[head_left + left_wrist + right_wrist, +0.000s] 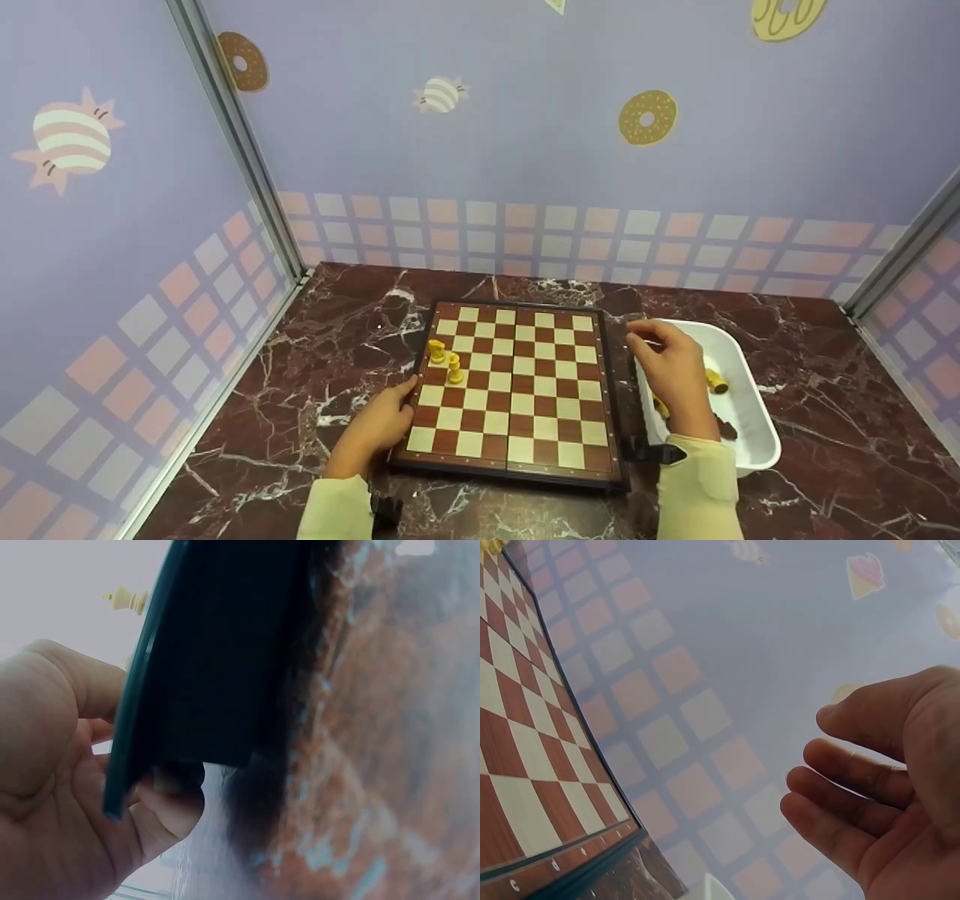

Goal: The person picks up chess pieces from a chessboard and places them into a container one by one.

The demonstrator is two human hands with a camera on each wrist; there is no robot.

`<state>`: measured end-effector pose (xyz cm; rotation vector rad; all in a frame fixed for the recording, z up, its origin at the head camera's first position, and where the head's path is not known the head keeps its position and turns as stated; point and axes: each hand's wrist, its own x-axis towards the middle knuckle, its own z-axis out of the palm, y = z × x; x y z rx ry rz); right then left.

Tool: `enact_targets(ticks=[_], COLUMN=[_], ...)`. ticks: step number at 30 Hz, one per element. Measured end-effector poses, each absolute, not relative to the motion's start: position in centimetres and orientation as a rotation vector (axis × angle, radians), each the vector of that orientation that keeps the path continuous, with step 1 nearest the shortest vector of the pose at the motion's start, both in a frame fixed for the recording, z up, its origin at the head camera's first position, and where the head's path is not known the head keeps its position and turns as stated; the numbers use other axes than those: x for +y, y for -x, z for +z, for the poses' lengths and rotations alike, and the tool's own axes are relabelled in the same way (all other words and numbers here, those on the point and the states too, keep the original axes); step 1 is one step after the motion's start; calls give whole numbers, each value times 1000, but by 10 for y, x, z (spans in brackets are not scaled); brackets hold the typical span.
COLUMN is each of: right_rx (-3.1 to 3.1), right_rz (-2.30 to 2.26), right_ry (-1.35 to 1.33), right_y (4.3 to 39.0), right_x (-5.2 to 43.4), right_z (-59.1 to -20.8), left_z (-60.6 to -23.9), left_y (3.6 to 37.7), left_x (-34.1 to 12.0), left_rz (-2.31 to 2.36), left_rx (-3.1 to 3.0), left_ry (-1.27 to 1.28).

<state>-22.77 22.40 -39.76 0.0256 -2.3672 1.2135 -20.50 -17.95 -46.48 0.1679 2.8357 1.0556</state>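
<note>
A brown and cream chessboard [517,390] lies on the marble table. My left hand [379,420] holds its left edge; in the left wrist view the thumb is on one side of the dark rim [217,652] and fingers curl round the other. Two yellow chess pieces, a knight [437,351] and a taller piece [455,369], stand upright near that edge. Over the left side of a white plastic tray [761,420], my right hand [675,367] hovers, its fingers loosely bent. The right wrist view shows nothing between thumb and fingers [847,802].
Inside the tray lie a yellow piece [716,381] and a dark piece [726,429], with others partly hidden by the right arm. The tray stands just right of the board. Patterned wall panels [517,150] enclose the marble table [300,375] at the back and sides.
</note>
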Motion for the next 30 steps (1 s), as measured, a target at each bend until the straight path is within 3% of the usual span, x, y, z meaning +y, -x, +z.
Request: enact_targets(ticks=[30], right_rx=[-2323], right_rz=[1346], right_ry=[-498], right_y=[237], right_x=[129], right_z=[-407], left_z=[-465], left_y=[207], left_x=[-179], left_rz=[1056], left_rx=[2874], left_ry=[-186])
